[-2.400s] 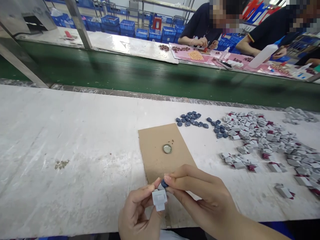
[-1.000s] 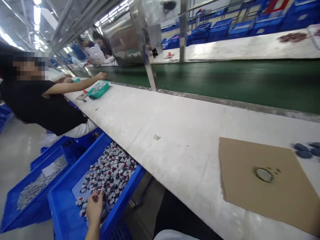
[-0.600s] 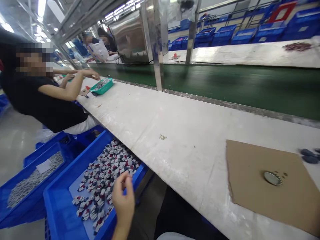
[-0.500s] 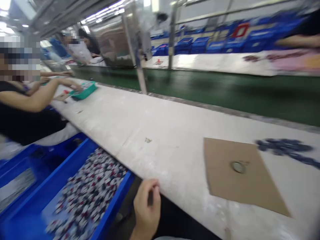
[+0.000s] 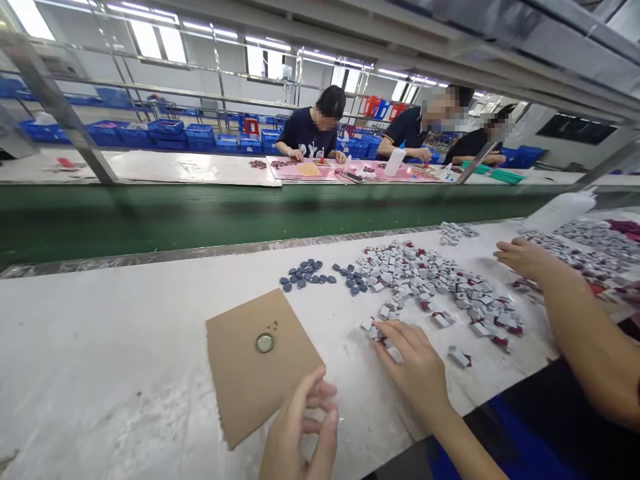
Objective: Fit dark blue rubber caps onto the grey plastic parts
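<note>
My left hand hovers at the near table edge, just off the corner of a brown cardboard sheet. Its fingers are loosely curled and apart, with nothing visible in them. My right hand lies palm down, fingers stretched out, with the fingertips on a few small grey plastic pieces at the near end of a wide scatter of grey-and-red pieces. A metal bottle cap sits on the cardboard. A cluster of dark blue pieces lies beyond it.
A co-worker's hand and forearm reach in from the right onto another pile, near a tipped white bottle. A green conveyor belt runs behind the white table. Other people work at the far bench.
My view swung from the blue bins at my left back to the table. My left hand came up from the bin to the cardboard; my right hand is now on the grey pieces.
</note>
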